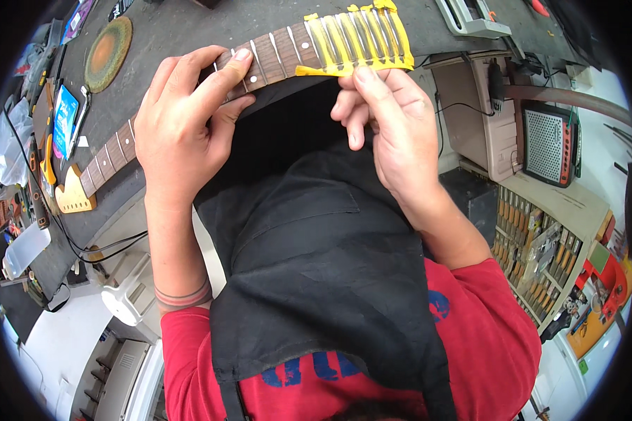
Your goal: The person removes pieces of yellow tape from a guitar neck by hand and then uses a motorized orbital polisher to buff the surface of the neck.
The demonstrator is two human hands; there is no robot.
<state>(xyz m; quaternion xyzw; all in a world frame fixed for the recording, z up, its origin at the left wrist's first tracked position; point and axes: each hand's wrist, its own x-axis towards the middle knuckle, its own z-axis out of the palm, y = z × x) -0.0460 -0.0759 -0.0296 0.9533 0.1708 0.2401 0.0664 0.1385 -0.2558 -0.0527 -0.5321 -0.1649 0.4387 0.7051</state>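
A guitar neck (112, 155) with a dark fretboard and metal frets lies slantwise over the workbench's near edge, its pale headstock (76, 194) at the left. Yellow masking tape (352, 43) covers the wood between several frets at the right end, with loose ends sticking out. My left hand (185, 116) grips the middle of the neck, a fingertip on the fretboard and the thumb at the near side. At the tape's near edge, my right hand (393, 112) is closed, thumb and index finger pinching the tape strip. Its other fingers curl below.
On the grey workbench (182, 31) rests a round greenish-brown disc (108, 54). Tools, a blue packet (65, 121) and black cables (98, 251) crowd the left side. A grey metal piece (470, 17) lies far right. An amplifier (549, 144) and a file rack (541, 245) stand right.
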